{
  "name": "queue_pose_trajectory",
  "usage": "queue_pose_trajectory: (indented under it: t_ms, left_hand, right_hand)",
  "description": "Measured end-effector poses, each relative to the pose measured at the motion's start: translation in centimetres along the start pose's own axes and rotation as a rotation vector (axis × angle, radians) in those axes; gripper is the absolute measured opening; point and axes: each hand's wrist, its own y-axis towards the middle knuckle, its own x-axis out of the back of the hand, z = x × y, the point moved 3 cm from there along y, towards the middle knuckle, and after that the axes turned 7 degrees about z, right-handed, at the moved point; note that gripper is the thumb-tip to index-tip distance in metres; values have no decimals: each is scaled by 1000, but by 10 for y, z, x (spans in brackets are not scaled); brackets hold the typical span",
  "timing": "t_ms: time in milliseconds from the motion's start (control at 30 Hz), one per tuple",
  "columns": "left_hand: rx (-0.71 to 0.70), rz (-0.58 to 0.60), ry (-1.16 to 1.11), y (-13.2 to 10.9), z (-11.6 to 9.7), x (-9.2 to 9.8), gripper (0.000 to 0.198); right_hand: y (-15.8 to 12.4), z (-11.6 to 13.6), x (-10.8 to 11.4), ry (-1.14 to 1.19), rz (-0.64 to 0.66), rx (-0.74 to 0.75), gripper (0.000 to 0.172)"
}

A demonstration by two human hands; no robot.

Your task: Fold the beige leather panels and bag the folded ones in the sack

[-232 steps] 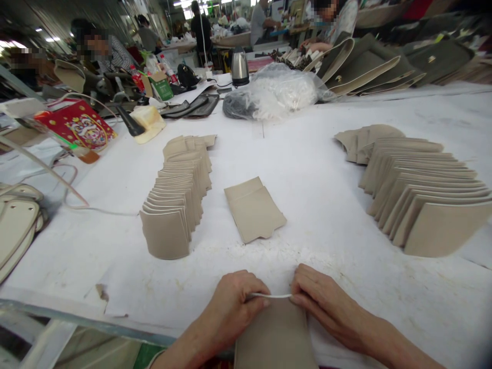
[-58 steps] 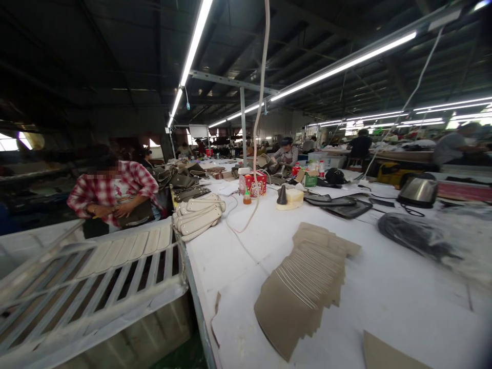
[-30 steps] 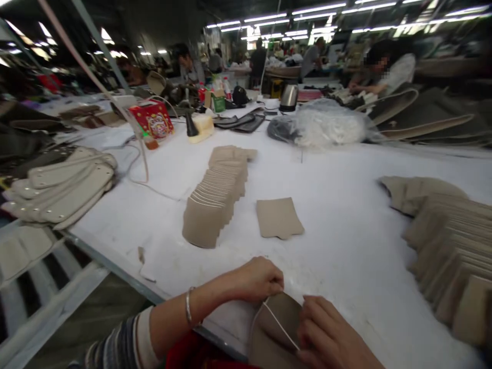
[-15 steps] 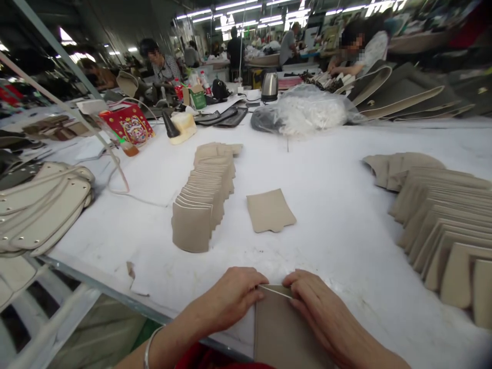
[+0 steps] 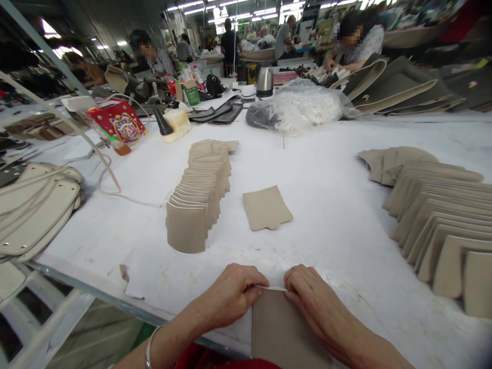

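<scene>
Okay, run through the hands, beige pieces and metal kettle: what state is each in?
Left bare hand: closed, pinching.
Right bare hand: closed, pinching.
Smooth beige panel between them: held at its white-lined edge.
Loose beige panel with tab: lying flat.
Left row of beige panels: fanned, overlapping.
Right row of beige panels: fanned, overlapping.
Silvery metal kettle: upright.

Matt, smooth, leather-like panel (image 5: 282,323); shiny metal kettle (image 5: 265,82); glossy, crinkled plastic bag (image 5: 303,105).

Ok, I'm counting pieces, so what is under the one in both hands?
White table shows beside the held piece; whatever lies directly underneath is covered and cannot be seen.
</scene>
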Motion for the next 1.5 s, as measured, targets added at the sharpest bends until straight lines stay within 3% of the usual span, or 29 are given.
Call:
queue_pose_trajectory:
  t_ms: [200, 433, 633, 767, 933, 1067, 1333, 1500]
  left_hand:
    - [-40, -17, 190, 8, 0, -9, 13]
    - [-138, -79, 323, 17, -4, -24, 22]
    - [-93, -63, 182, 22, -6, -24, 11]
    - [-92, -12, 155, 24, -11, -30, 17]
    - [-62, 7, 132, 25, -16, -30, 21]
    - [-68, 15, 127, 26, -17, -28, 19]
    - [-55, 13, 117, 23, -16, -28, 18]
    - [-33, 5, 33, 23, -17, -26, 17]
  right_hand:
    - [1, -1, 3, -38, 55, -1, 16]
    - [-2, -2, 2, -90, 13, 24, 16]
    - [-3, -3, 4, -58, 14, -11, 15]
    - [-7, -4, 10, 24, 26, -43, 14]
    - [-16, -8, 22, 215, 96, -184, 6]
    - [-18, -11, 23, 178, 155, -124, 2]
    - [-21, -19, 24, 219, 99, -70, 14]
    - [-31, -31, 25, 298, 84, -193, 26]
